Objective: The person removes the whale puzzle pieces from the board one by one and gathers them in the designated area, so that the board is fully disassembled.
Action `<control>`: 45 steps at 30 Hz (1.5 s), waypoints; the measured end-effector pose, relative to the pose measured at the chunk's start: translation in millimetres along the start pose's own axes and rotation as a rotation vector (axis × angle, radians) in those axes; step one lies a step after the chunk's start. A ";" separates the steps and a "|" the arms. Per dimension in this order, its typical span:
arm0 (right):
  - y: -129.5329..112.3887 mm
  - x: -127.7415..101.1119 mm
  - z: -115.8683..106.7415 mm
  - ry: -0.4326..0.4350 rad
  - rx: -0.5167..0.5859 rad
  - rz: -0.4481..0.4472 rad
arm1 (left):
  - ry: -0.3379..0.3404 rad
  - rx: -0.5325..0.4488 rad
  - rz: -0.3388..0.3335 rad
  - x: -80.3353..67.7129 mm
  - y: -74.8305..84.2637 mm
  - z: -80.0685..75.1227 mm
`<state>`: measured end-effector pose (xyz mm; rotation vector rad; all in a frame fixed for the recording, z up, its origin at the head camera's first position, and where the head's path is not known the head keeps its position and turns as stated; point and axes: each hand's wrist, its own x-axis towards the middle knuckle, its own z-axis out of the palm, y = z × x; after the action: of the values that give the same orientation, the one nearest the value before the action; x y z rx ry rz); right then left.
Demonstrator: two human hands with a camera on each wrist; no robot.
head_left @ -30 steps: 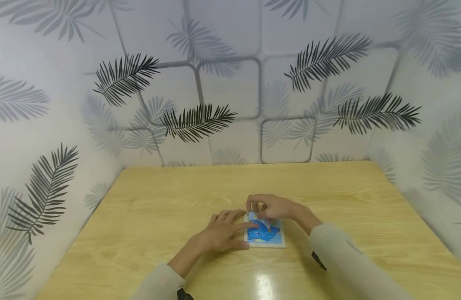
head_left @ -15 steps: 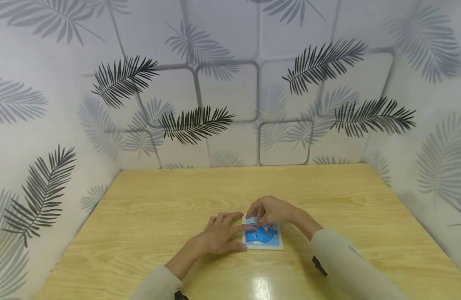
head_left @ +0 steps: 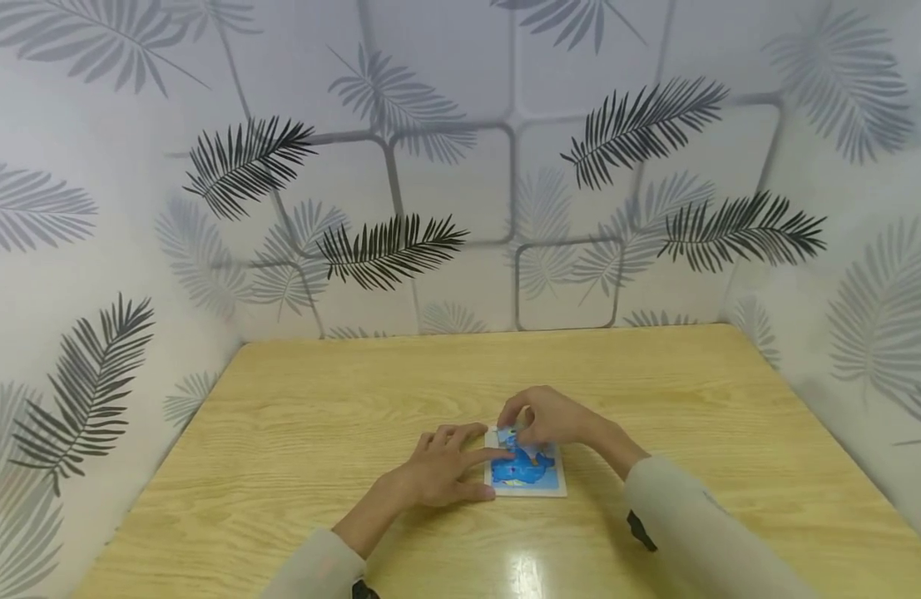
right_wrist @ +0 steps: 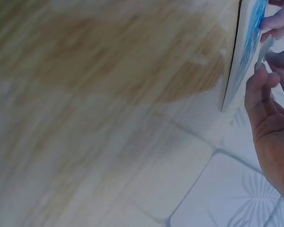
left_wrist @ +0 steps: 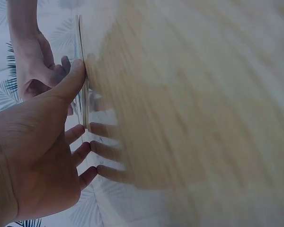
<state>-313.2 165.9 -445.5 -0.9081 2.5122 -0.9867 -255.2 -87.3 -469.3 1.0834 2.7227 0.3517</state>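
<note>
Lying flat under both my hands, puzzle board (head_left: 527, 476), blue picture up, on the wooden table (head_left: 318, 416). My right hand (head_left: 553, 418) curls over its far end, fingertips pinching a small puzzle piece (right_wrist: 263, 52) just above the board. My left hand (head_left: 441, 470) rests alongside, fingers straight, slightly spread, forefinger and thumb pressing the board's near edge.

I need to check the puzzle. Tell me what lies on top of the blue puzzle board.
On the puzzle board rest the left hand's fingertips, at its left edge, and the right hand, over its far end, pinching a small piece. The picture beneath that hand is covered.
</note>
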 end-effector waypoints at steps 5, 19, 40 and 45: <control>8.6 -13.8 -9.4 0.031 0.041 0.038 | -0.031 -0.008 -0.021 -1.5 7.8 -6.7; 39.0 -50.7 -36.6 0.098 0.084 0.107 | -0.041 0.006 -0.016 1.6 11.2 -13.4; 54.0 -72.8 -43.4 0.093 -0.001 0.154 | 0.002 0.021 -0.006 1.1 9.5 -11.7; 58.5 -73.7 -40.3 0.114 -0.043 0.070 | 0.026 0.023 0.007 3.8 2.5 -3.3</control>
<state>-302.7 267.3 -453.8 -0.7908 2.6496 -0.9923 -257.1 -83.3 -465.7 1.1021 2.7534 0.3382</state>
